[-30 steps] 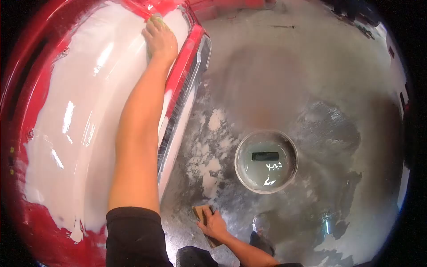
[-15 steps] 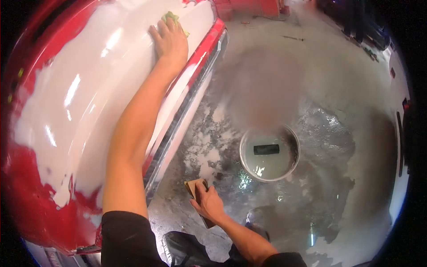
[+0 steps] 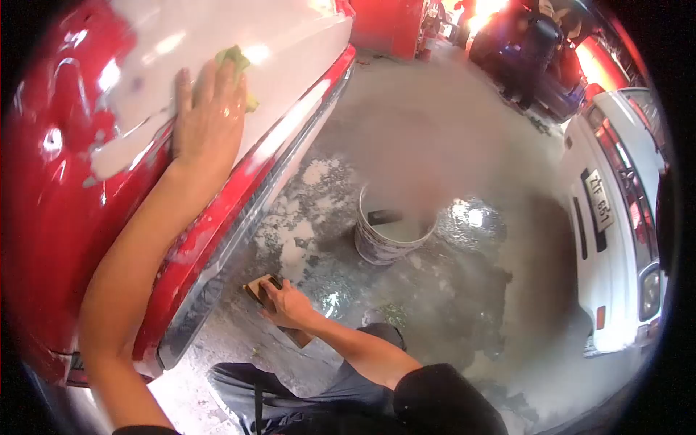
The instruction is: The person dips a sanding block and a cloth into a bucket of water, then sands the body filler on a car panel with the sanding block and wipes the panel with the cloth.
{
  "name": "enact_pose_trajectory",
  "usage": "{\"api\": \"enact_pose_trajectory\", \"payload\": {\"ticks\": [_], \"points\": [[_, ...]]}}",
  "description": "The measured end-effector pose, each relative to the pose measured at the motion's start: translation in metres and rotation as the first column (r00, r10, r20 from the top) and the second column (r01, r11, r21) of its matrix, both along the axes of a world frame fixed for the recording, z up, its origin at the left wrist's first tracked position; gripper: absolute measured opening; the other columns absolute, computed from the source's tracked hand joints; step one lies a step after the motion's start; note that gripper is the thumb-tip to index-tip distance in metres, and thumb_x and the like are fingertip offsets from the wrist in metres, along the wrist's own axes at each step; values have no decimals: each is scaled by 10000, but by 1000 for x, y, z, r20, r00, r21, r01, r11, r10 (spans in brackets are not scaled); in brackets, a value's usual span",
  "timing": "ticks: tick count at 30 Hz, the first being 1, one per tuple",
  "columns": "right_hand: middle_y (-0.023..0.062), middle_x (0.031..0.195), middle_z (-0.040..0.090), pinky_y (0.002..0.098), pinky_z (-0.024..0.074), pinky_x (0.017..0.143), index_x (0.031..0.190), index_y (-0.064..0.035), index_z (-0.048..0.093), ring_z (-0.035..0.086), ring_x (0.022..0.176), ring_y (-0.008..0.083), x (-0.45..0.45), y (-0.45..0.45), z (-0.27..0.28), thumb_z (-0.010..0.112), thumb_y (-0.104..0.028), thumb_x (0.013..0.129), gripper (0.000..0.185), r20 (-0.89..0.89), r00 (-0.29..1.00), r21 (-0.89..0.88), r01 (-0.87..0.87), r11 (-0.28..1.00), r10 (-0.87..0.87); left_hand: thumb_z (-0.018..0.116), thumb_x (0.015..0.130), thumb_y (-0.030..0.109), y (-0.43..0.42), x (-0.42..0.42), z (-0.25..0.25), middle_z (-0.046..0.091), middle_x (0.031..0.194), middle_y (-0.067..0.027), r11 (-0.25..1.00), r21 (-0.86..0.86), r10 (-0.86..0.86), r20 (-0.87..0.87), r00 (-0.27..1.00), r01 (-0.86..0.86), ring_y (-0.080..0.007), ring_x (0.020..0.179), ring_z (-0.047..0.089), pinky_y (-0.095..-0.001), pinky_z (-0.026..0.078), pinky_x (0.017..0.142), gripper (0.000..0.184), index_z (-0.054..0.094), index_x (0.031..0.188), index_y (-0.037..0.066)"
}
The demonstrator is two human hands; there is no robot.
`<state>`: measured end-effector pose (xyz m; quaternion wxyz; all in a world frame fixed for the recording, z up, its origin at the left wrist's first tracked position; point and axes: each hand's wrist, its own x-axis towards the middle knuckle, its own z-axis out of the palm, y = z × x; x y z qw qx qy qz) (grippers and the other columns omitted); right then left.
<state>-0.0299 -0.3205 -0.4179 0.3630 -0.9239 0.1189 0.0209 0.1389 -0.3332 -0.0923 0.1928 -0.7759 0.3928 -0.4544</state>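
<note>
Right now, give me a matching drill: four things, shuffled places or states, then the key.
Things
1. left hand
2. right hand
3. dark block
4. white car

Places or states
A. inside the bucket
B. gripping a tan block
C. near the view's right edge
D. flat over a yellow-green cloth

Pairs: 1-D, 2-B, 3-A, 4-C

Car body shop: patched red panel (image 3: 290, 43), parked white veh. (image 3: 616, 217) w/ plate (image 3: 600, 201).

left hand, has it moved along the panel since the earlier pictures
Yes. Judged against the car body, the left hand has moved back toward the wearer, from the pale patch's far end to beside the near red paint.
</note>
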Motion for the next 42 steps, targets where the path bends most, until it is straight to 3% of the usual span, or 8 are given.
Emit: {"api": "enact_pose_trajectory", "payload": {"ticks": [6,9,15,18,22,34,37,42], "points": [[253,1156,568,502,563,846,1514,-208,443,658,1001,464,-17,21,-19,786,-471,835,804,-114,993,-53,-40,998,34,484,975,109,134,-49,3,377,1624,-93,999,-46,0,-141,990,-6,-298,1532,299,-618,129,1257,549,476,1523,99],[257,1190,572,512,566,834,1488,-208,459,662,1008,459,-21,28,-25,793,-457,833,776,-115,992,-68,-50,996,42,461,978,43,191,-68,-14,372,1626,-109,983,-178,-81,-201,976,44,-338,1539,288,-635,135,1253,551,472,1526,100],[270,1132,584,491,554,860,1523,-199,449,651,1004,461,-36,37,-34,770,-494,836,814,-184,980,-176,-109,978,76,540,998,123,260,-109,-90,486,1554,-104,924,-380,-254,-505,825,51,-336,1480,401,-584,316,1199,462,552,1458,86],[280,1110,585,490,552,848,1528,-195,450,648,998,458,-43,43,-29,766,-498,838,817,-197,976,-242,-137,961,90,570,971,130,260,-112,-101,521,1522,-101,933,-356,-261,-563,784,55,-322,1441,448,-549,357,1181,453,592,1423,100],[288,1102,575,490,551,832,1530,-195,450,645,987,452,-53,47,-33,763,-501,838,819,-172,975,-286,-189,940,143,610,922,138,256,-103,-113,590,1446,-79,931,-340,-318,-571,756,135,-271,1373,510,-466,406,1155,395,681,1309,104],[274,1132,562,523,551,823,1532,-298,430,652,986,459,-72,46,-54,783,-448,838,794,-199,973,-248,-162,955,114,661,852,141,233,-88,-127,669,1290,-95,839,-462,-510,-484,711,288,-257,1229,595,-411,482,1043,319,761,1145,64],[261,1134,560,523,554,813,1517,-325,457,653,982,456,-75,46,-56,785,-442,831,770,-67,989,-293,-145,945,131,660,851,144,229,-86,-128,668,1294,-99,820,-491,-532,-462,710,294,-253,1233,593,-410,482,1039,323,761,1149,69],[253,1136,571,513,552,817,1500,-322,491,647,998,445,-75,51,-52,785,-438,822,748,-244,962,-260,-187,947,123,652,860,172,229,-84,-134,667,1300,-98,812,-498,-540,-442,717,305,-250,1230,593,-396,459,1047,342,751,1172,73]]}}
